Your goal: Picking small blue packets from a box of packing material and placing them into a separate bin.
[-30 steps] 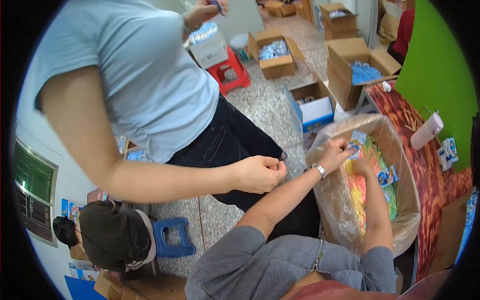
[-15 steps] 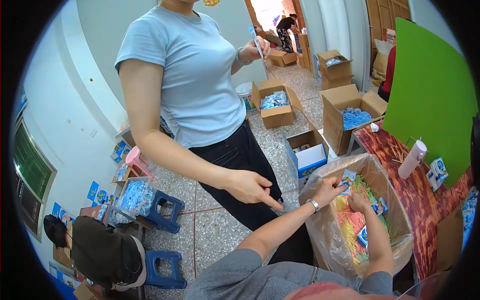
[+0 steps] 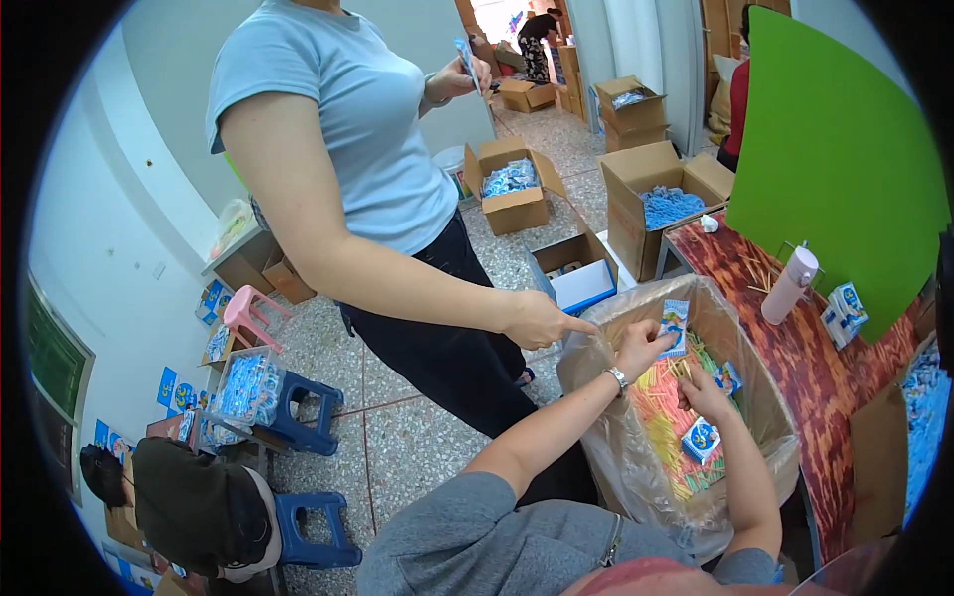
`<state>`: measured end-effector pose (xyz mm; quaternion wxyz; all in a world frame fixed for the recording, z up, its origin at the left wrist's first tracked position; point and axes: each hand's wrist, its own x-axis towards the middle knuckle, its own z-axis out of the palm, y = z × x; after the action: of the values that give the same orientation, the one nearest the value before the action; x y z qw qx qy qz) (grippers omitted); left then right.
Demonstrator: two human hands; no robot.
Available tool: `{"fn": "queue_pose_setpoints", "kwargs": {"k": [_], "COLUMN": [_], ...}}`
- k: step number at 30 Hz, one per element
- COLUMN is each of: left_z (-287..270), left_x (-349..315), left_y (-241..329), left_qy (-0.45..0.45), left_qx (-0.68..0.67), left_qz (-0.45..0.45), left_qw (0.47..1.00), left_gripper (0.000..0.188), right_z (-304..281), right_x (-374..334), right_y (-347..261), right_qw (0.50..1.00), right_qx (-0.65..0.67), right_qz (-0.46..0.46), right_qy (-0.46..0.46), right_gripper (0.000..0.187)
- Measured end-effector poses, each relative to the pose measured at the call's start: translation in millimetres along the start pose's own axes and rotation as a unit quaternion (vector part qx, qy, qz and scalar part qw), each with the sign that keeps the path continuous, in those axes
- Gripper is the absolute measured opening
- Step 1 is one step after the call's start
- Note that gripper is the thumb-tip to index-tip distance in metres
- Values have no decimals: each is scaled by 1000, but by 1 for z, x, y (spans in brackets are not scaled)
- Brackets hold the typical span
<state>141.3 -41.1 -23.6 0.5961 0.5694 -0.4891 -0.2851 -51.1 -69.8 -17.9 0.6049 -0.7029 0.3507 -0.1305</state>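
A small blue packet [image 3: 674, 323] was pinched between the fingers of the left hand [image 3: 636, 348] above the plastic-lined box [image 3: 616, 437], while the right hand [image 3: 704, 395], its fingers curled among coloured sticks [image 3: 664, 422] below, was best kept gathering gently.

My table [image 3: 795, 328] has a dark red patterned top. On it stands a white bottle with a pink cap [image 3: 790, 284], with small blue-and-white packets [image 3: 845, 310] just beside it. The speckled floor [image 3: 417, 437] carries open cardboard boxes [image 3: 512, 184], blue stools [image 3: 298, 412] and a pink stool [image 3: 248, 310]
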Motion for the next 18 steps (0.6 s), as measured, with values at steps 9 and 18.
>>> {"fn": "queue_pose_setpoints", "kwargs": {"k": [9, 18], "left_z": [-6, -6], "left_x": [-6, -8], "left_y": [6, 8], "left_qy": [-22, -58], "left_qx": [-158, -208], "left_qz": [-94, -110], "left_qw": [983, 970], "left_gripper": [17, 18], "right_z": [-9, -7], "right_x": [5, 2], "right_y": [8, 3], "right_qw": [996, 996], "right_qx": [70, 72], "right_qz": [-15, 30], "right_qy": [50, 53], "right_gripper": [13, 16]}}
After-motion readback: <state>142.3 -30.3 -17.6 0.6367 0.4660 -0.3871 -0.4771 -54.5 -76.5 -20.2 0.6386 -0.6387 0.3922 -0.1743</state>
